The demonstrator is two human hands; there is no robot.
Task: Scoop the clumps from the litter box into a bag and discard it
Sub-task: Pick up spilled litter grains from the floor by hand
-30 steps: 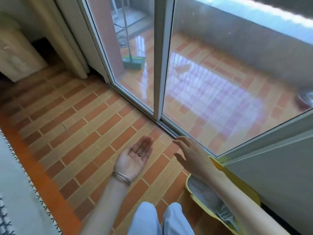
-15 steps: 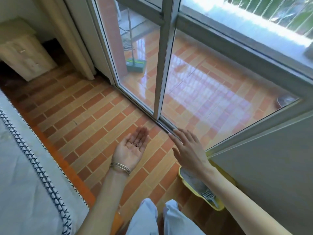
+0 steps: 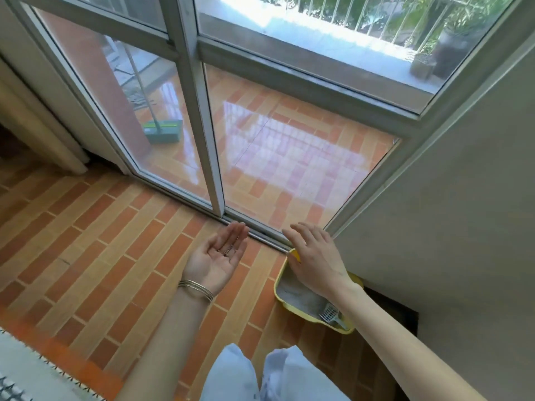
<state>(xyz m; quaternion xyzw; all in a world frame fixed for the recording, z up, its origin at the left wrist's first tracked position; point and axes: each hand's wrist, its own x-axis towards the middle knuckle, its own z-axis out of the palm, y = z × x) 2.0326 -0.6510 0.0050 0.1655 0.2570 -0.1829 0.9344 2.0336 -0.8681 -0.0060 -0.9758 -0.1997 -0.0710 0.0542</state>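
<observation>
The yellow litter box [image 3: 291, 304] sits on the brick-patterned floor [image 3: 86, 241], tucked into the corner where the grey wall [image 3: 463, 227] meets the track of the sliding glass door [image 3: 289, 157]. Its long axis runs from that corner back toward the person's feet, roughly along the wall. Pale litter fills it, and a white slotted scoop [image 3: 330, 315] lies in the near end, handle toward the person as far as I can tell.

The right hand [image 3: 315, 259] hangs palm down above the far end of the box, fingers loosely spread, holding nothing; its forearm crosses over the box's wall-side rim. It is plainly the nearer hand. The scoop lies behind that hand, back along the forearm, so reaching it looks to mean drawing the hand toward the body, not stretching onward.

The left hand [image 3: 217, 256] is out over bare floor just beside the box's left side, palm up and gently cupped, with a few small dark grains [image 3: 227, 250] resting in it; thin bangles [image 3: 195, 289] circle the wrist. No bag is in view.
</observation>
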